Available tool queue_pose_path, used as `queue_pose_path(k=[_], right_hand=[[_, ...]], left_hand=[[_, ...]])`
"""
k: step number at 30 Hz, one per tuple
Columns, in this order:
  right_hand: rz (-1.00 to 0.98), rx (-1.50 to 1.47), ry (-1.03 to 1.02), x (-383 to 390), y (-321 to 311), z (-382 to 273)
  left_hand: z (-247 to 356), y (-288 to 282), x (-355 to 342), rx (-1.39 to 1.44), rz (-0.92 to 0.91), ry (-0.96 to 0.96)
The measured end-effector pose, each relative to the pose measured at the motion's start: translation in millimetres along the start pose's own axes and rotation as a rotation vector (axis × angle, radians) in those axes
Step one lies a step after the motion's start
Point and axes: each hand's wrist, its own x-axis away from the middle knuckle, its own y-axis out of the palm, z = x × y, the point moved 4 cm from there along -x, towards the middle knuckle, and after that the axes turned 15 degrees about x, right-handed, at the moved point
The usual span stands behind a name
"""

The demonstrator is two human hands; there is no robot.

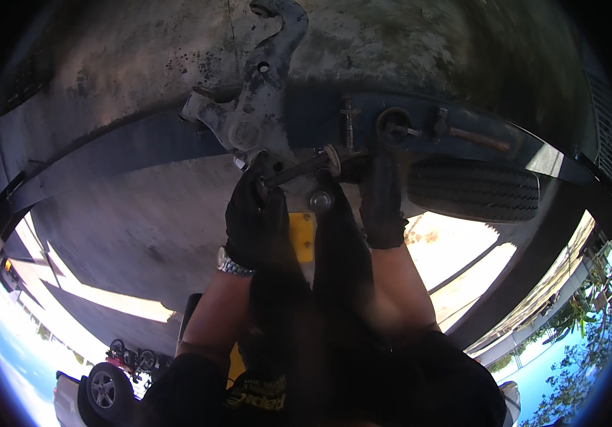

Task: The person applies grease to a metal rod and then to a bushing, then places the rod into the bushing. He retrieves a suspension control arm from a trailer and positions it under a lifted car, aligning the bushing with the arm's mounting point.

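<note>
My left hand (256,213), in a black glove, is closed around the left end of a long dark bolt (295,171) with a washer-like disc (332,161) at its far right end. My right hand (381,196), also gloved, reaches in from the right with its fingers pinched at that disc. Just beyond my left hand lies a large grey metal suspension arm (249,121), its curved end pointing away from me. Below the bolt, between my hands, sits a round metal part (321,201) with a bright centre. The tips of some right fingers are hidden in shadow.
Beyond my right hand lie a threaded rod with a crosspiece (349,122), a round ring-shaped part (395,128) and a hammer (470,135). A worn tyre (473,190) is at right. A yellow piece (302,238) shows between my forearms. A vehicle wheel (109,386) stands lower left.
</note>
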Motion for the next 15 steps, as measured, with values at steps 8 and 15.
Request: queue_pose_path(k=[8,15], right_hand=[[-0.629,-0.660,0.030,-20.5,74.5,-47.5],[-0.625,-0.878,0.342,3.4,110.8,-99.2]], left_hand=[[-16.9,-75.5,7.9,0.148,-0.102,0.129],[-17.9,-120.4,19.9,-0.089,0.049,0.042]])
